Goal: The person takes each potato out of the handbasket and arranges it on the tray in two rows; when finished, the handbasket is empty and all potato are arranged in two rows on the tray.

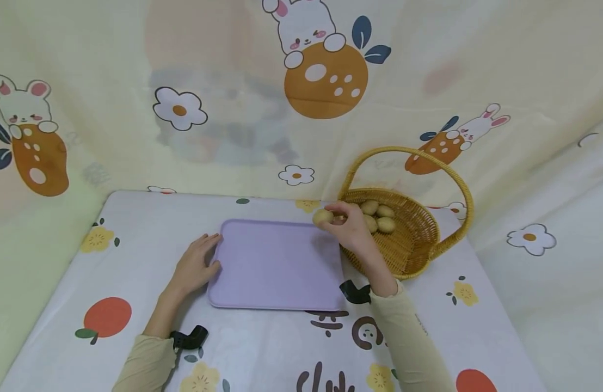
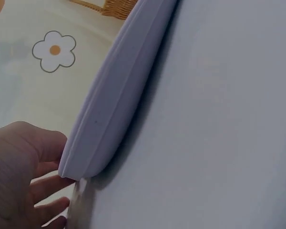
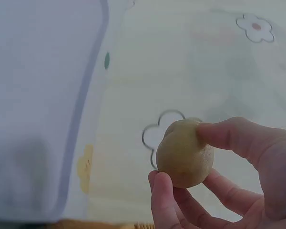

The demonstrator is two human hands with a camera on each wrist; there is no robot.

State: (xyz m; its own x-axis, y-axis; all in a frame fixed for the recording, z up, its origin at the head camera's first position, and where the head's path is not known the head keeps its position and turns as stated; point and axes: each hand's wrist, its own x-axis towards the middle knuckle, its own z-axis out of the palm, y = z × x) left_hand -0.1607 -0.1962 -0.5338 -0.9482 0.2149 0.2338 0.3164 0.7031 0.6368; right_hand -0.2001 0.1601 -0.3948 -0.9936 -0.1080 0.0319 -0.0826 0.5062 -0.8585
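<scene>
Between thumb and fingertips, my right hand [image 1: 352, 228] pinches a small yellow-brown potato [image 1: 323, 217], held up over the far right corner of the lilac tray [image 1: 277, 267]. In the right wrist view the potato [image 3: 186, 152] looks rounded, with a crease near its top. My left hand [image 1: 196, 264] rests against the tray's left edge, its thumb and fingers spread and touching the rim. The left wrist view shows those fingers [image 2: 50, 188] at the tray's side wall [image 2: 109, 100]. Right of the tray, a wicker basket [image 1: 414, 253] holds several more potatoes [image 1: 386, 225].
The basket's tall arched handle [image 1: 465, 201] rises on the right side. A patterned cloth [image 1: 149, 261] covers the table, and a printed curtain [image 1: 223, 65] hangs behind it. Black wrist cameras [image 1: 190, 338] are strapped to both wrists.
</scene>
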